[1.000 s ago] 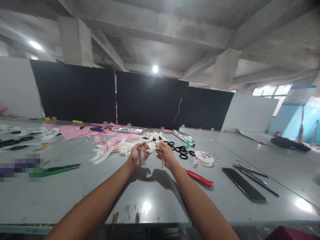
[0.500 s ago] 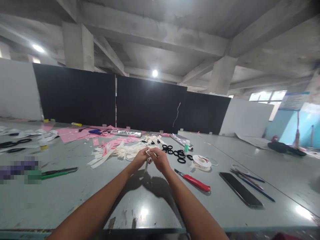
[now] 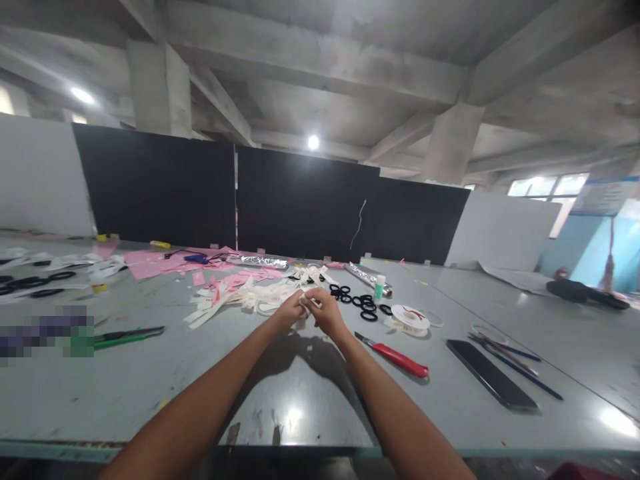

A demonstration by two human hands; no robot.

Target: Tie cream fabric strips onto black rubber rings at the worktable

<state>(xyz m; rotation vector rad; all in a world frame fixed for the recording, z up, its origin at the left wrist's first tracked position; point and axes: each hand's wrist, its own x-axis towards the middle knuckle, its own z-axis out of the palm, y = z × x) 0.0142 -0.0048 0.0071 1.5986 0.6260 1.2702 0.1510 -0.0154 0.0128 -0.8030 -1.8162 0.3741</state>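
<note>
I see my left hand (image 3: 289, 311) and right hand (image 3: 327, 312) pinched together on a thin cream strip (image 3: 305, 301), mostly hidden by fingers; beyond, limp matching strips (image 3: 250, 299).

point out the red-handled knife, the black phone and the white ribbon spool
red-handled utility knife (image 3: 403, 361): head view, on the red handle
flat black phone (image 3: 491, 382): head view, middle of its face
white ribbon spool (image 3: 410, 316): head view, top disc
</note>
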